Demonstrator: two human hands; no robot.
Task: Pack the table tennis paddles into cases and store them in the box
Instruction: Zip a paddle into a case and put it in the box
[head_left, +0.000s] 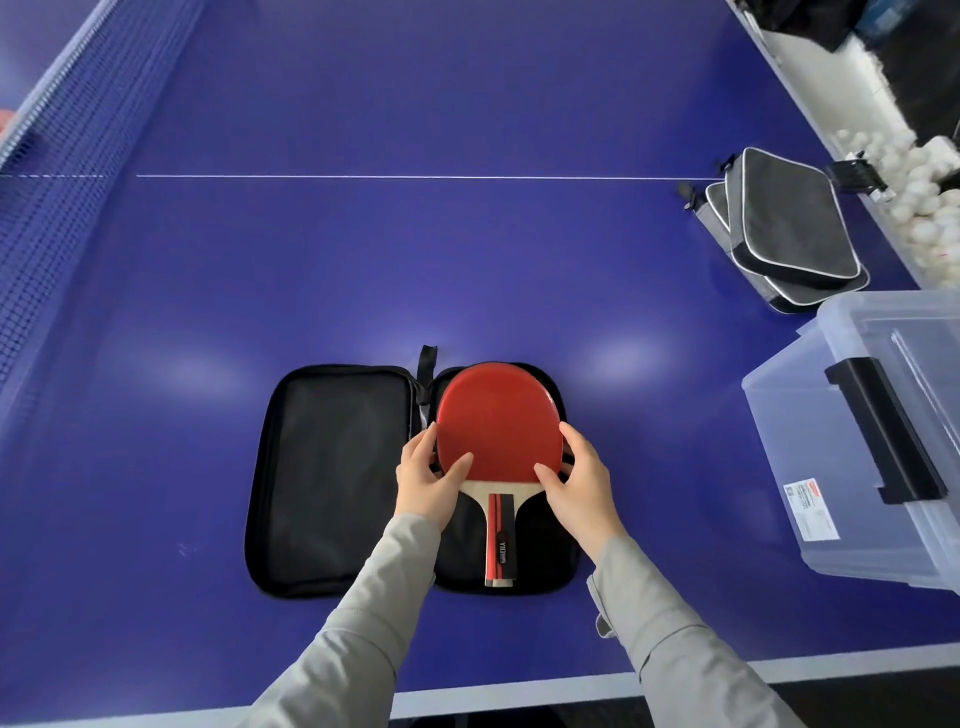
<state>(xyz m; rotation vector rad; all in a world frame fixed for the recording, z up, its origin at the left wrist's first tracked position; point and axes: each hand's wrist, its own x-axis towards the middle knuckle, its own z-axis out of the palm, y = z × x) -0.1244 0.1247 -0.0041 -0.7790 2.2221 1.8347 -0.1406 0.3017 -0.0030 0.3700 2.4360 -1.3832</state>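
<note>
Two hands: both mine, both on the paddle (493, 431), grey sleeves coming up from the near edge of the table (467, 249)
Landmark: the open case (332, 478), black, lying flat and unzipped near my edge of the blue table
Paddle: red face up, sitting in the open case's right half, handle pointing back at me
Left hand (428, 480): pinching the left rim of the blade, thumb on the red rubber, fingers wrapped round the edge
Right hand (579, 480): same deal on the right rim, thumb on top, fingers curled under
Zipped cases (779, 228): looks like two stacked, far right of the open case and further away
Box (852, 441): clear plastic, black latch, right of the open case at the table's edge
Net (62, 171): far left of the open case
</note>
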